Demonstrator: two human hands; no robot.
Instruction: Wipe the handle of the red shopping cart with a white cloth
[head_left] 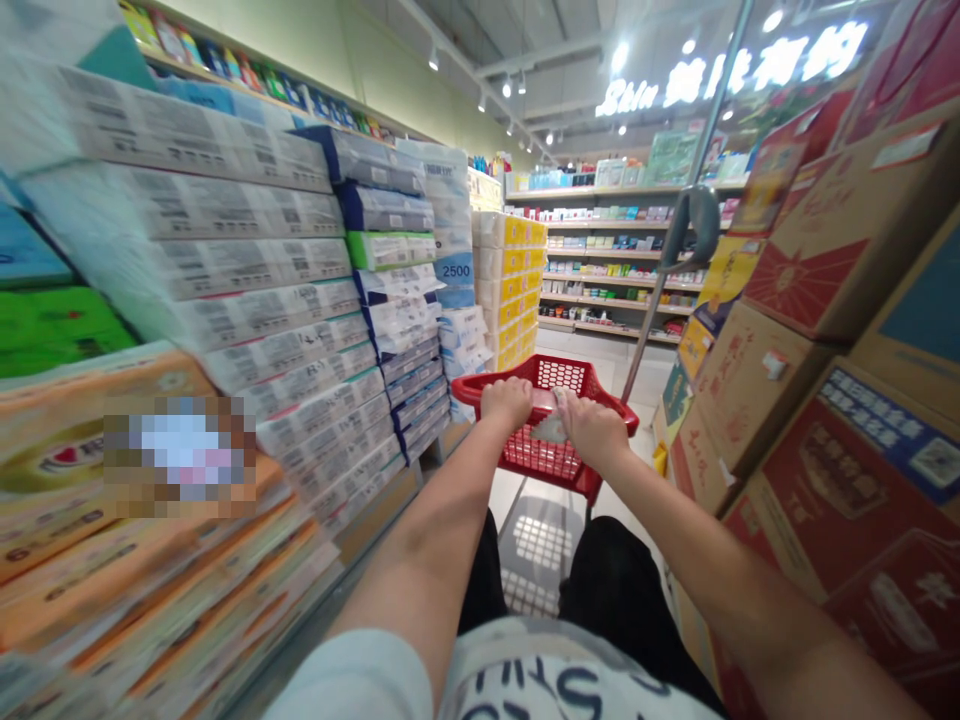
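Observation:
A red plastic shopping cart (551, 460) with a perforated basket stands straight in front of my body. My left hand (508, 402) is closed over its handle (543, 400), left of the middle. Farther right on the same bar, my right hand (595, 432) is also closed. Beside the right fingers hangs a small pale, partly see-through piece (551, 429), perhaps paper or plastic; I cannot tell whether it is pinched or fixed to the handle. Both forearms reach forward, and my knees show behind the cart.
Wrapped paper packs (277, 290) rise in tall stacks on the left, with orange packs (150, 560) nearer. Cardboard cartons (795, 350) line the right side. A metal pole (651, 325) with a grey hook stands ahead right. Stocked shelves (607, 225) cross the far end.

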